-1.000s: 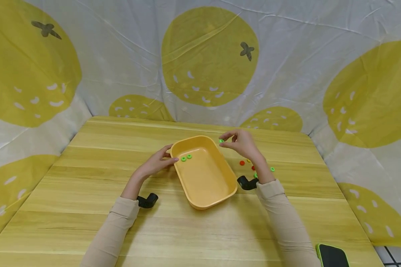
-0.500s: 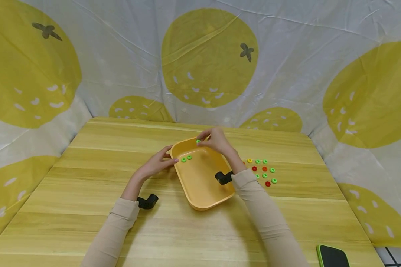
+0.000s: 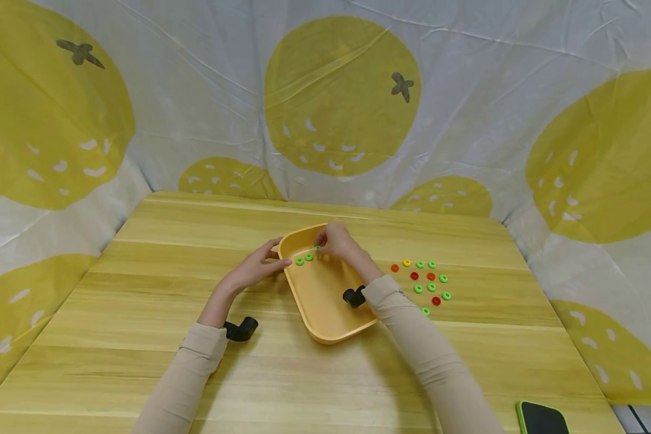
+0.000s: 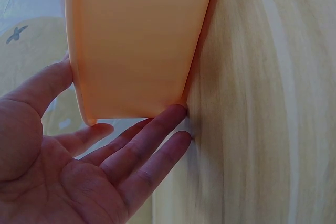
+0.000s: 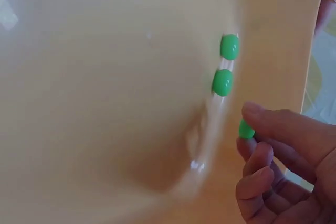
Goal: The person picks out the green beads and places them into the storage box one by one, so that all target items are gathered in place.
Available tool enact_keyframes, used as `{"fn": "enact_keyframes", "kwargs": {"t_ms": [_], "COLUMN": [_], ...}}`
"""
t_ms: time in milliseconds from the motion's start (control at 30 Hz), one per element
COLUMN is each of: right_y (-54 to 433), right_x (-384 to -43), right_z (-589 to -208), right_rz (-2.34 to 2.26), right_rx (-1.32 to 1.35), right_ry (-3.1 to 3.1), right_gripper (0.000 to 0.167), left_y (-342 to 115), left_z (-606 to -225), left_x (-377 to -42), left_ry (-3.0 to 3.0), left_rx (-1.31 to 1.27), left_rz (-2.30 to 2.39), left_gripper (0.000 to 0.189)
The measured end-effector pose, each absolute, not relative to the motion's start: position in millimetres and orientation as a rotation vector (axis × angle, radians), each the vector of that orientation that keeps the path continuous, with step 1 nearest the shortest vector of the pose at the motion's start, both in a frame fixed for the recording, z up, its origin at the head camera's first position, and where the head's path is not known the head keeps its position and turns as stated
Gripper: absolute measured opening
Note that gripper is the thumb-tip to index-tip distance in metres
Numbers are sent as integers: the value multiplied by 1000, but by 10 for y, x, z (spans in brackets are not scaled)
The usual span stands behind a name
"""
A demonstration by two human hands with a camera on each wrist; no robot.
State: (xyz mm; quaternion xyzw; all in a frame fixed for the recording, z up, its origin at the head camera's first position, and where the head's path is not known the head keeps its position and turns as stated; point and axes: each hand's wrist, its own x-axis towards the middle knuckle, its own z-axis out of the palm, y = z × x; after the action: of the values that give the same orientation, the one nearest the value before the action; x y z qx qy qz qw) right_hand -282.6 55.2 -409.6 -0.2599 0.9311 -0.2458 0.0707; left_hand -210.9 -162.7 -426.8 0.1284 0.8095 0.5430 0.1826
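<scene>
A shallow yellow-orange plastic tub stands turned at an angle on the wooden table. My left hand holds its far left corner; the thumb lies at the rim and the other fingers touch the outer wall. Inside, against the far end, two green ring-shaped beads lie side by side. My right hand reaches over the far rim into the tub. Between thumb and index finger it pinches another green bead, just above the tub's floor and close to the other two.
Right of the tub, several loose beads lie on the table: green ones, red and orange ones and a yellow one. A phone in a green case lies at the near right edge. A patterned cloth hangs behind.
My right hand has moved left from beside the tub, over its rim and down inside with the pinched green bead. The left hand has stayed on the corner.
</scene>
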Motion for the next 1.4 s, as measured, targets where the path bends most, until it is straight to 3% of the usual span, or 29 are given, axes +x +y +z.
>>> {"fn": "enact_keyframes", "kwargs": {"t_ms": [633, 1400], "right_y": [524, 573], "right_x": [-2831, -2787], "right_z": [-4259, -4053], "right_rz": [-607, -816], "right_rx": [-699, -731], "right_ry": [2829, 2770], "right_gripper": [7, 15], "left_y": [-1633, -1620], "left_z": [-4252, -4262], "left_x": [-2101, -2106], "left_ry": [2325, 2331], "left_rx": [365, 360], "left_rz": [1479, 1473], "left_gripper": [73, 73]}}
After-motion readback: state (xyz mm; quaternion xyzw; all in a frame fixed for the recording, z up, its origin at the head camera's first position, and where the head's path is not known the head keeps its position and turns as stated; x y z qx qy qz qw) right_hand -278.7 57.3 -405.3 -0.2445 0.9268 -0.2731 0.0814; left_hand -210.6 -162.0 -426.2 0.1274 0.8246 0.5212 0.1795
